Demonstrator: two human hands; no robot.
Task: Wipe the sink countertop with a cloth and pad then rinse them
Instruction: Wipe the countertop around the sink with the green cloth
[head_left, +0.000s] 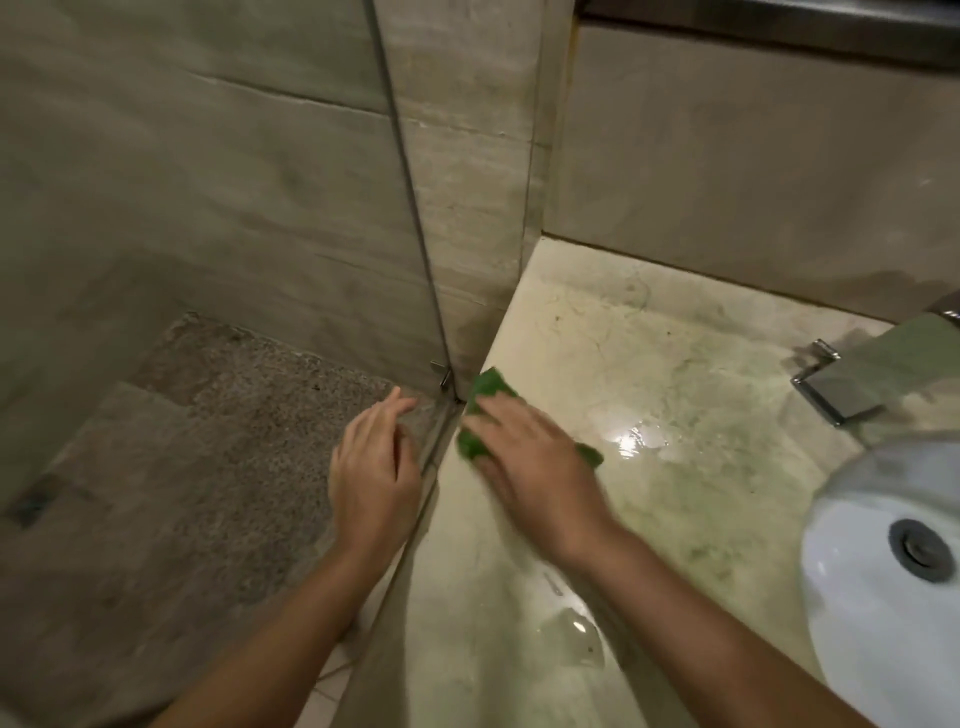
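1. Shower floor: speckled stone, seen through the glass panel that meets the counter's left edge.
2. Left hand: fingers loosely extended, holding nothing, just beside the foot of the glass; whether it touches the glass cannot be told.
3. Pad: green, lying on the far left edge of the countertop, close to the corner where glass and wall meet.
4. Right hand: laid flat over the pad with fingers spread, pressing it down instead of curling round it. The outline is motion-blurred.
5. Puddle: standing water to the right of the pad, with greenish streaks in the wet marble around it.
6. Faucet and basin: at the right edge. The cloth is not in view.

Technique, as judged: scrubbing appears to be under way. Even palm pressure, short overlapping strokes into the corner seam, then strokes working rightward toward the basin, would carry residue to the drain. The free hand is best kept off the glass.
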